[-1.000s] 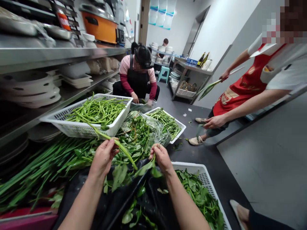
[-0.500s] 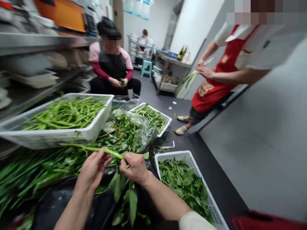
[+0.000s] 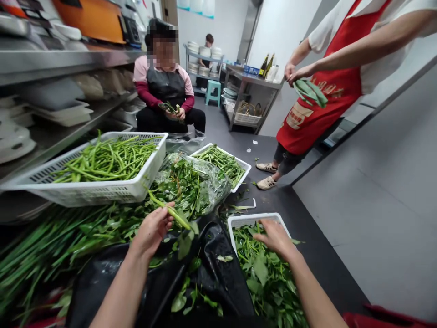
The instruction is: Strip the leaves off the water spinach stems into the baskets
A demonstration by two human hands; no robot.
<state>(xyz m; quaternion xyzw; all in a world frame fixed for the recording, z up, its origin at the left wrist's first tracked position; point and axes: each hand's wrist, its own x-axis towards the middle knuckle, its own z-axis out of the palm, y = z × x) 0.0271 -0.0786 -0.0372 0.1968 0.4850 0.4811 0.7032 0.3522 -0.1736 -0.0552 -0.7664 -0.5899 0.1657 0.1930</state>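
My left hand point(image 3: 155, 230) pinches a thick green vegetable stem point(image 3: 177, 216) between thumb and fingers; a few leaves hang at its near end. The stem is held over a black plastic sheet or apron point(image 3: 218, 255) with loose leaves scattered on it. My right hand point(image 3: 275, 237) is over the far end of a white basket point(image 3: 235, 222) filled with picked leaves point(image 3: 262, 269). Its thumb and fingers are apart, the fingertips close to the leaves. Beyond my left hand lies a heap of leafy greens point(image 3: 180, 182) in a clear plastic bag point(image 3: 216, 187).
A white basket point(image 3: 150, 187) of trimmed stems stands at left, a smaller stem basket point(image 3: 247, 167) behind the bag. Long green stalks point(image 3: 37, 246) lie at lower left. A seated co-worker point(image 3: 165, 82) handles greens ahead; another in a red apron point(image 3: 317, 105) stands right, holding leaves.
My right hand has left the stem and moved right, opening over the leaf basket. My left hand keeps the stem, now farther right. The standing co-worker's greens have swung round toward the apron.
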